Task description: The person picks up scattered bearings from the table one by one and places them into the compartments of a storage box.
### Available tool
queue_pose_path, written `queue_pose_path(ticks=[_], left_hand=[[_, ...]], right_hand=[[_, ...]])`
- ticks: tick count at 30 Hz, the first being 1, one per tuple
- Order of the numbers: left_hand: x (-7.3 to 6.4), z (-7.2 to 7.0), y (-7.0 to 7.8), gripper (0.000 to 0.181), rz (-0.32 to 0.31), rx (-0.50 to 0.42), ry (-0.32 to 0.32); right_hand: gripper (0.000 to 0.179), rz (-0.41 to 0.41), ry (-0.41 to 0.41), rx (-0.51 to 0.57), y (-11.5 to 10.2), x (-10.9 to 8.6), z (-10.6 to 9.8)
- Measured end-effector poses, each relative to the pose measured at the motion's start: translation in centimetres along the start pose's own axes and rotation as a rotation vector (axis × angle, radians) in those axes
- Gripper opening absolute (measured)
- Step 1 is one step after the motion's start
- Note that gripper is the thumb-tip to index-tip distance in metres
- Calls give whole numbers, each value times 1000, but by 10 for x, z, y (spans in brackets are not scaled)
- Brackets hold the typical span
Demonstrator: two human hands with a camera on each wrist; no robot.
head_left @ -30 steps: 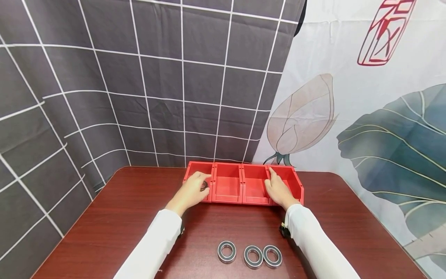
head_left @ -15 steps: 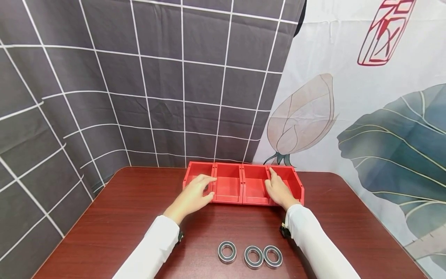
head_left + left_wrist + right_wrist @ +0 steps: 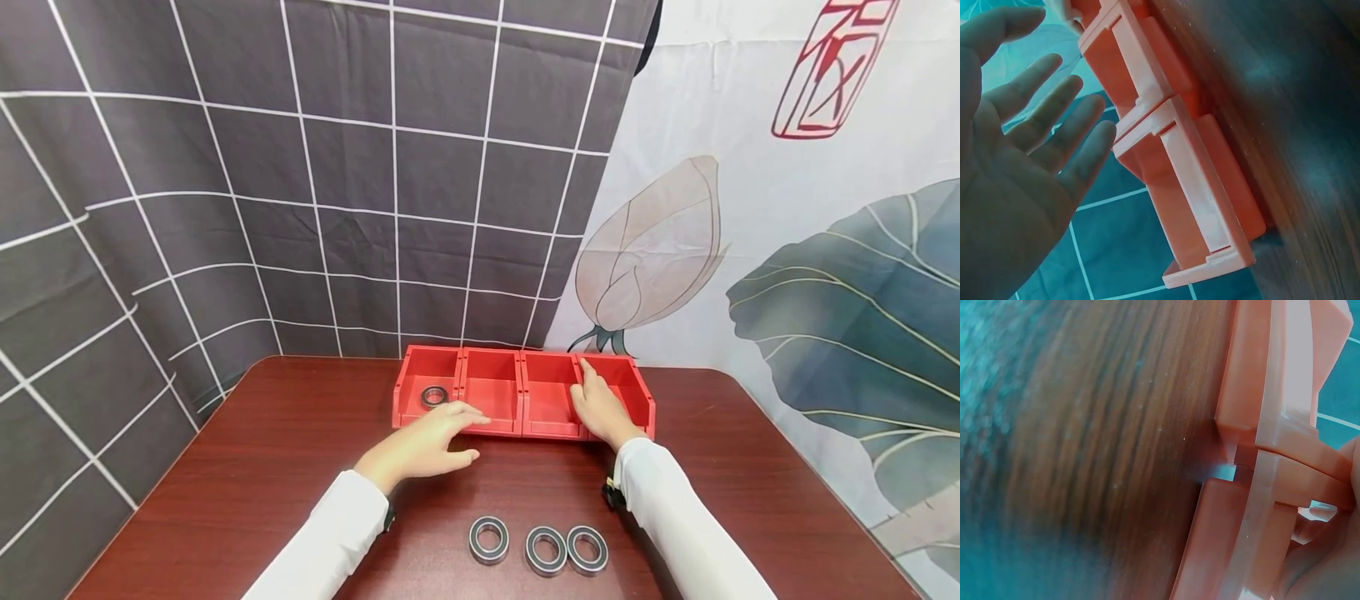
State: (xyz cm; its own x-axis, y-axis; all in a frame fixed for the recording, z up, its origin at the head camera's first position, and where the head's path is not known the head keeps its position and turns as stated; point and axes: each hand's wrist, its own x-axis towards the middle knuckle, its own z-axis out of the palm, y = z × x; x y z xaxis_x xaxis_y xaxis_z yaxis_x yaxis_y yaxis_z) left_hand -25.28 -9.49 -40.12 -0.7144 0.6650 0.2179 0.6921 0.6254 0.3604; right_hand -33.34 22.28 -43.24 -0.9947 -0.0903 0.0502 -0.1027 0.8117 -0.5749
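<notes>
My left hand [image 3: 423, 446], fingers spread and holding nothing, hovers in front of the two left compartments of the red parts bin row [image 3: 491, 425]. One ball bearing [image 3: 434, 397] lies in the leftmost compartment. In the left wrist view the palm and fingers [image 3: 1063, 119] are apart from the bins [image 3: 1188, 187]. My right hand [image 3: 600, 408] grips the divider between the third and rightmost compartments; in the right wrist view its curled fingers are partly hidden behind the bin wall [image 3: 1304, 469]. Three ball bearings [image 3: 488, 540] [image 3: 546, 551] [image 3: 587, 549] lie on the table, the right two touching.
The dark red wooden table [image 3: 285, 467] carries the bins near its far edge. Behind it hang a grey checked cloth [image 3: 337, 208] and a white cloth [image 3: 750, 108] with plant prints.
My left hand has let go of a bearing in the leftmost compartment, drawn back toward me and slightly right, and spread its fingers. The right hand has stayed on the divider.
</notes>
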Motion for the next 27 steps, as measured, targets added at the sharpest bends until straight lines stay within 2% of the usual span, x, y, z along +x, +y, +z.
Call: queue_pose_path(ticks=[9,15,24,27], left_hand=[[-1,6,11,51,43,7,-61],[-1,7,17,53,74,30,-79],[-5,15,30,49,220,23,-184],[-8,19,34,46,257,37,-198]], right_hand=[[67,8,1,-5,0,-1,1],[67,9,2,-7,-1,0,0],[68,13,0,-8,-1,0,-1],[68,11,4,-9,-1,1,0]])
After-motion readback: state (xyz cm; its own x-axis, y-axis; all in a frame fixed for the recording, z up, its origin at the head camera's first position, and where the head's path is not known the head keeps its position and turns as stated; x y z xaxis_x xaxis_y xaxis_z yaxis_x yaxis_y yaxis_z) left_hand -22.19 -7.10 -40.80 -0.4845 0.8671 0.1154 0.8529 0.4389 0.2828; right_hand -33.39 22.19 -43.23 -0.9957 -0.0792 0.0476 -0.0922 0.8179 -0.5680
